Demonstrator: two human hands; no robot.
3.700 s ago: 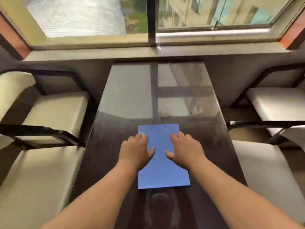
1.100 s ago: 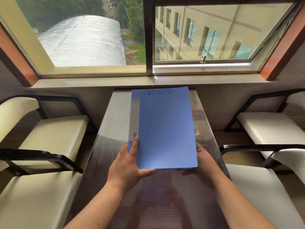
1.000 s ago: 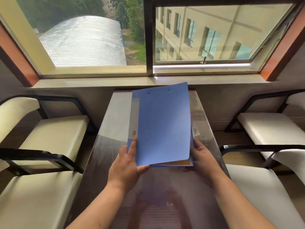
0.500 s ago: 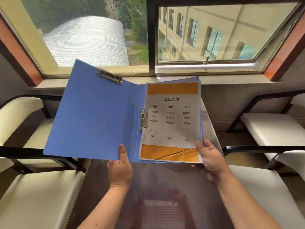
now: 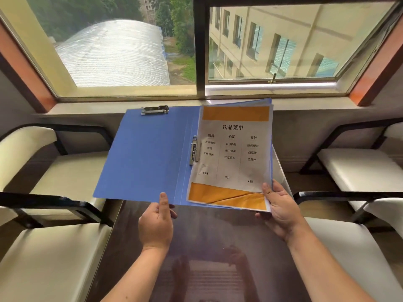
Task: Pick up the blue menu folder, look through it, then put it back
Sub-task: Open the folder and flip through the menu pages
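The blue menu folder (image 5: 150, 155) is held open in the air above the dark glossy table (image 5: 207, 253). Its cover lies spread to the left, with a metal clip at its top edge. On the right half sits a white and orange menu page (image 5: 231, 158) with printed text and prices. My left hand (image 5: 156, 223) grips the bottom edge near the spine, thumb on top. My right hand (image 5: 279, 205) holds the bottom right corner, thumb pressing on the page.
Cream cushioned chairs with black frames stand on both sides: left chairs (image 5: 50, 177) and right chairs (image 5: 357, 171). A window sill (image 5: 152, 104) and a large window lie beyond the table's far end.
The folder was lifted off the table and opened. Since half a second ago the cover has swung flatter to the left and the folder has tilted lower.
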